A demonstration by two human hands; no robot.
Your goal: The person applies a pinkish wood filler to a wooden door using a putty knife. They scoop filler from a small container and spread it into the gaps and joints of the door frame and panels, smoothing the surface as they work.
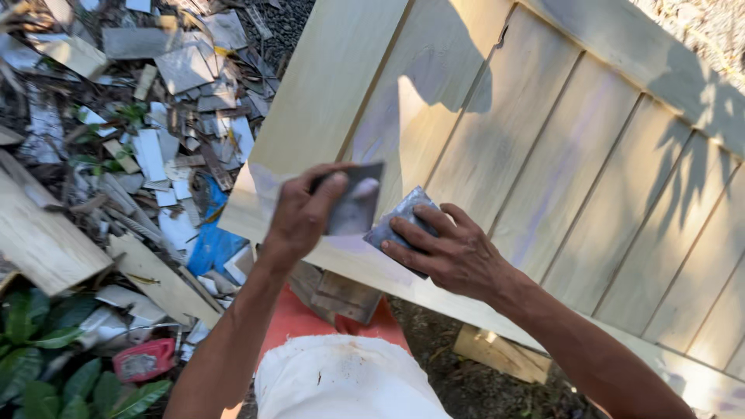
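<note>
Grey, smeared scraper blades (pixel 355 203)

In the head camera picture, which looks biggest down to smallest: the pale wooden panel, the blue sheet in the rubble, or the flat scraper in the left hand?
1. Pale wooden panel, by far.
2 and 3. Blue sheet and flat scraper look alike; the scraper is nearer the camera, so unsure.

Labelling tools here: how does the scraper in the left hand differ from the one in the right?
The left scraper is a dark flat rectangle pinched upright by the left hand, its face to the camera. The right scraper is lighter, smeared grey-blue, and pressed low against the pale wooden panel under the fingers of the right hand, mostly covered. Both are thin, flat blades smeared with pale paste.
</note>
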